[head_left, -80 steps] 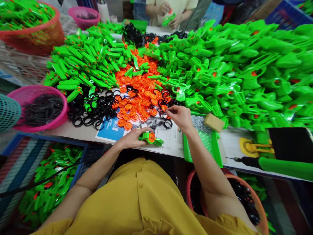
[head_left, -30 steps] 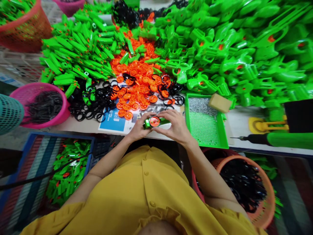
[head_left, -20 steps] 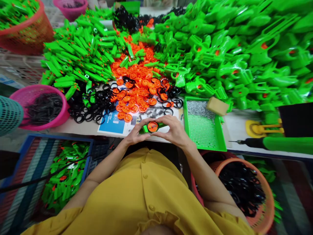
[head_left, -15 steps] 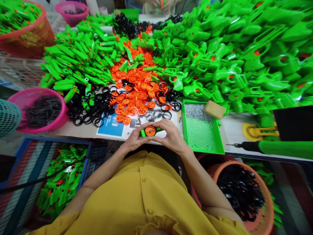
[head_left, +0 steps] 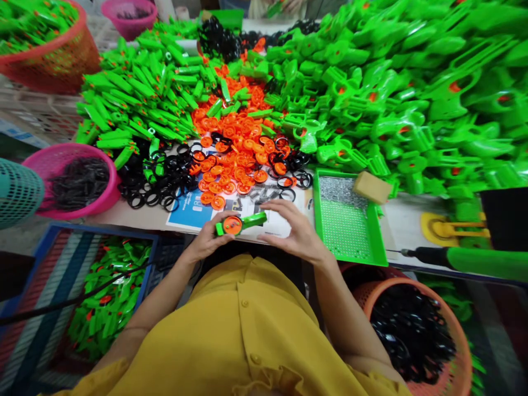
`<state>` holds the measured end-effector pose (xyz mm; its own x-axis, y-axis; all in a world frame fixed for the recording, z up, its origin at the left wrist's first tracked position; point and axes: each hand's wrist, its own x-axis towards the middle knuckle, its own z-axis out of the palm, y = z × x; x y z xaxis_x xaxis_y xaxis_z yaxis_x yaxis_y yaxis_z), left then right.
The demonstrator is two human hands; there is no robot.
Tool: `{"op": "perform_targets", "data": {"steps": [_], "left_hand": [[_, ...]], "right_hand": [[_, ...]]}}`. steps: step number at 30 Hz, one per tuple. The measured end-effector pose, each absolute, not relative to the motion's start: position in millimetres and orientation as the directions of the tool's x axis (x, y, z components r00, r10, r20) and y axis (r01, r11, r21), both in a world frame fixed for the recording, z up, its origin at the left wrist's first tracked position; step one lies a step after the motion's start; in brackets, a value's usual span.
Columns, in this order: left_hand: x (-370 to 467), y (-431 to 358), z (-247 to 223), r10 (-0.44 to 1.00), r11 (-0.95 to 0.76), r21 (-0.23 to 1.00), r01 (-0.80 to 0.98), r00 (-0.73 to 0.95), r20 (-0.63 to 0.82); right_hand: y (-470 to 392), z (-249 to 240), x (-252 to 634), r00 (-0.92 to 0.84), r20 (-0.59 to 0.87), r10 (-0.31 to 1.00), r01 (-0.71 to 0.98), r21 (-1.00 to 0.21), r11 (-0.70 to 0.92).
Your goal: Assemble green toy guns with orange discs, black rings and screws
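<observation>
Between finger and thumb, my left hand [head_left: 206, 239] grips a green plastic toy part with an orange disc [head_left: 232, 225], its narrow green end pointing right. My right hand [head_left: 295, 231] is apart from it, fingers and thumb spread in a C shape with nothing between them. Just beyond the hands lie orange discs [head_left: 237, 157] in a heap, black rings [head_left: 160, 184] and small metal pieces [head_left: 264, 193] on a printed sheet [head_left: 187, 212]. A green tray [head_left: 348, 228] of tiny metal parts stands right of my right hand.
Green toy gun bodies [head_left: 371, 93] pile high at the right, slim green parts [head_left: 140, 99] at the left. A pink basket [head_left: 111, 181], a tan block [head_left: 372, 187] and a green-handled driver [head_left: 482, 263] flank the work area. Below right sits an orange basket [head_left: 464, 352]. Another person's hand [head_left: 292, 5] shows at the far side.
My right hand has let go of the toy part and moved slightly right, opening. My left hand has carried the part left, so its green end now shows.
</observation>
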<state>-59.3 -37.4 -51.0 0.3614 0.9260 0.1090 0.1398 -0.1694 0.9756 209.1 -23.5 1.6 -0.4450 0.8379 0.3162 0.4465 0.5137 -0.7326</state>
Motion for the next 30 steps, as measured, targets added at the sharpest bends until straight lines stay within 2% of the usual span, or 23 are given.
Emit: {"op": "perform_targets", "data": {"steps": [4, 7, 10, 15, 19, 22, 26, 30], "left_hand": [[-104.4, -39.5, -41.0, 0.976, -0.097, 0.982, 0.162, 0.207, 0.062], [-123.8, -41.9, -34.5, 0.991, -0.014, 0.978, 0.209, 0.132, -0.014], [-130.4, -44.8, -28.6, 0.996, 0.045, 0.974, 0.224, 0.07, -0.063], [-140.9, -48.9, -24.1, 0.997, 0.077, 0.976, 0.202, -0.01, -0.076], [-150.4, -50.6, -27.3, 0.997, 0.068, 0.979, 0.19, -0.057, -0.059], [-149.4, -49.8, -30.3, 0.995, 0.082, 0.981, 0.174, -0.071, -0.071], [-144.9, -48.8, -32.0, 0.994, 0.093, 0.984, 0.149, -0.072, -0.083], [-147.9, -50.8, -31.1, 0.993, 0.101, 0.982, 0.158, -0.076, -0.09]], "right_hand": [[-3.0, -12.6, 208.5, -0.235, 0.253, 0.939, 0.592, -0.729, 0.344], [10.3, -29.4, 184.7, -0.233, 0.106, 0.967, 0.646, -0.726, 0.235], [18.0, -39.5, 150.6, -0.242, 0.027, 0.97, 0.707, -0.68, 0.195], [23.3, -44.0, 117.6, -0.254, -0.046, 0.966, 0.848, -0.492, 0.2], [25.4, -44.5, 118.8, -0.182, -0.028, 0.983, 0.906, -0.392, 0.157], [25.9, -40.3, 115.2, -0.178, -0.009, 0.984, 0.909, -0.385, 0.161], [26.9, -34.2, 93.4, -0.31, -0.03, 0.95, 0.859, -0.438, 0.266], [30.1, -35.7, 75.5, -0.387, -0.065, 0.92, 0.852, -0.406, 0.33]]}}
